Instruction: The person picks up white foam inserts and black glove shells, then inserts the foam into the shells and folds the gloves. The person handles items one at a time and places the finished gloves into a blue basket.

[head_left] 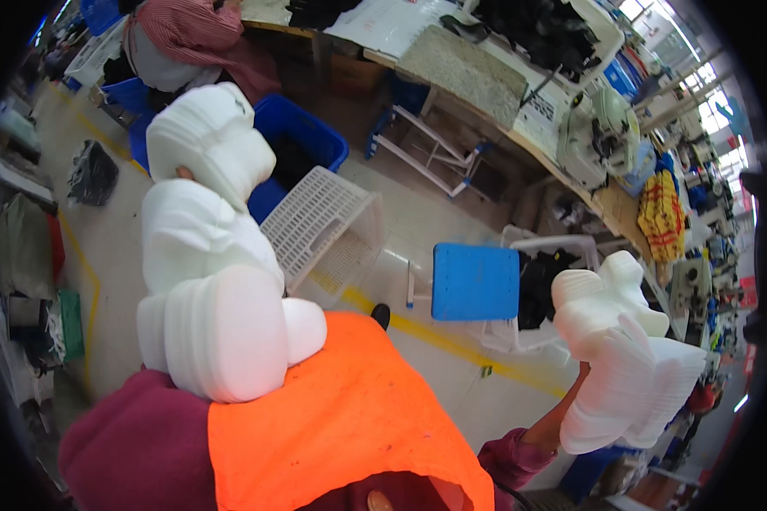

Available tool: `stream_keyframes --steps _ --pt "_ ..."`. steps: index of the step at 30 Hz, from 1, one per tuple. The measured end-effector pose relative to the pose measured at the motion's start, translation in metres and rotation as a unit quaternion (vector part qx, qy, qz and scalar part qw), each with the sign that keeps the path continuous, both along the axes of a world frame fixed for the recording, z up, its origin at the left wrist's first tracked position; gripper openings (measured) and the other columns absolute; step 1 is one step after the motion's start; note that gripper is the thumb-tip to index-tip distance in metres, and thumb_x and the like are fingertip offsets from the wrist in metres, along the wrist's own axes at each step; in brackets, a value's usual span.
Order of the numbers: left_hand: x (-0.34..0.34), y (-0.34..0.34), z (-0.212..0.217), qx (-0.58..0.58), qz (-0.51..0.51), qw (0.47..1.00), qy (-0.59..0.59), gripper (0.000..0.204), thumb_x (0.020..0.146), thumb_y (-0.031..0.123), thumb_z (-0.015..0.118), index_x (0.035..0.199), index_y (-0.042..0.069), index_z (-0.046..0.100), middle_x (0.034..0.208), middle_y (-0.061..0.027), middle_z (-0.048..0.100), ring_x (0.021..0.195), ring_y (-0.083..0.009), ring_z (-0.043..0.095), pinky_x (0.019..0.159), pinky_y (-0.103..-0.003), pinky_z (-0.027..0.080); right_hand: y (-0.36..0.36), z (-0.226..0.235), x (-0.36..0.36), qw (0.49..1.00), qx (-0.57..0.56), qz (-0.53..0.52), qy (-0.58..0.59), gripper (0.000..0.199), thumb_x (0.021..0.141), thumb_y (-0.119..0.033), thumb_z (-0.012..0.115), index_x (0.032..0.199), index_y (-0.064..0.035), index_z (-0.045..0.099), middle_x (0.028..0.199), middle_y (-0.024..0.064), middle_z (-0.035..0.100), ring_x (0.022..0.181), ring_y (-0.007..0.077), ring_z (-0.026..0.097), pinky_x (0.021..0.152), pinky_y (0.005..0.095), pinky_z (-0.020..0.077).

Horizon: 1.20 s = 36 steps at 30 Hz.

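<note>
Though bulky, stacks [226, 332] [631, 383] apart, floor [403, 223] between

Grey floor [409, 240], glossy, yellow tape lines [435, 338] running across it and down the left side. Long surface [464, 72] curves along the top to the right (fisheye bend, probably straight IRL), wooden legs, speckled grey section. Industrial sewing machine [605, 128] on it. Folding step stool [430, 153] underneath, white frame. Blue square-topped stool [475, 281] out on the floor. Bright windows [709, 83] upper right, strip light [677, 30] overhead.
</note>
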<state>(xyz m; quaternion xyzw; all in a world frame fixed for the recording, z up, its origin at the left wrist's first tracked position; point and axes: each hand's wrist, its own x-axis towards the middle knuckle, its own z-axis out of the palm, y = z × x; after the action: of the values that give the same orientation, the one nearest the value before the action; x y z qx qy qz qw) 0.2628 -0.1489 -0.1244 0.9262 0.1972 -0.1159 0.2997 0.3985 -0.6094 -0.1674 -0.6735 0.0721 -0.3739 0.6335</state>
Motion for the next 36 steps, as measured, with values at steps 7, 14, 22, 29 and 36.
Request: stream_keyframes --steps 7,14,22,29,36 --pt "0.032 -0.012 -0.011 -0.022 0.092 0.992 -0.083 0.037 0.076 0.049 0.059 0.087 0.014 0.064 0.087 -0.0064 0.064 0.085 -0.0267 0.061 0.076 -0.039 0.046 0.027 -0.015 0.125 0.994 0.005 0.108 -0.017 0.041 0.085 -0.013 0.067 0.121 -0.0007 0.052 0.124 0.0118 0.056 0.111 0.0235 0.055 0.092 0.0339 0.0461" --pt "0.04 0.006 -0.02 -0.048 0.179 0.964 -0.192 0.038 0.077 0.049 0.059 0.09 0.013 0.063 0.09 -0.0069 0.064 0.087 -0.027 0.061 0.078 -0.04 0.046 0.061 -0.055 0.183 0.985 -0.104 0.141 -0.003 0.038 0.086 -0.013 0.067 0.119 -0.0005 0.054 0.124 0.0111 0.057 0.111 0.0233 0.055 0.092 0.0336 0.046" --pt "0.085 0.01 -0.018 -0.057 0.226 0.923 -0.306 0.04 0.077 0.05 0.059 0.093 0.013 0.062 0.092 -0.0074 0.063 0.089 -0.0274 0.06 0.079 -0.04 0.046 0.125 -0.063 0.25 0.938 -0.3 0.176 -0.008 0.049 0.092 -0.025 0.058 0.134 -0.0025 0.046 0.134 0.0114 0.051 0.121 0.0243 0.05 0.102 0.0346 0.0405" --pt "0.195 0.0 -0.038 -0.071 0.269 0.888 -0.365 0.041 0.078 0.05 0.059 0.095 0.013 0.06 0.094 -0.0078 0.063 0.09 -0.0277 0.06 0.081 -0.041 0.046 0.181 -0.068 0.409 0.772 0.352 0.525 0.071 0.065 0.097 -0.051 0.041 0.143 -0.0046 0.035 0.142 0.0116 0.045 0.127 0.0264 0.046 0.107 0.04 0.0394" --pt "0.359 -0.016 -0.034 -0.088 0.291 0.897 -0.319 0.043 0.078 0.051 0.059 0.098 0.013 0.059 0.096 -0.0083 0.062 0.092 -0.028 0.059 0.082 -0.041 0.045 0.265 -0.063 0.605 0.73 0.352 0.572 0.129 0.062 0.095 -0.041 0.046 0.141 -0.0021 0.037 0.14 0.0144 0.047 0.128 0.0307 0.046 0.11 0.0431 0.0359"
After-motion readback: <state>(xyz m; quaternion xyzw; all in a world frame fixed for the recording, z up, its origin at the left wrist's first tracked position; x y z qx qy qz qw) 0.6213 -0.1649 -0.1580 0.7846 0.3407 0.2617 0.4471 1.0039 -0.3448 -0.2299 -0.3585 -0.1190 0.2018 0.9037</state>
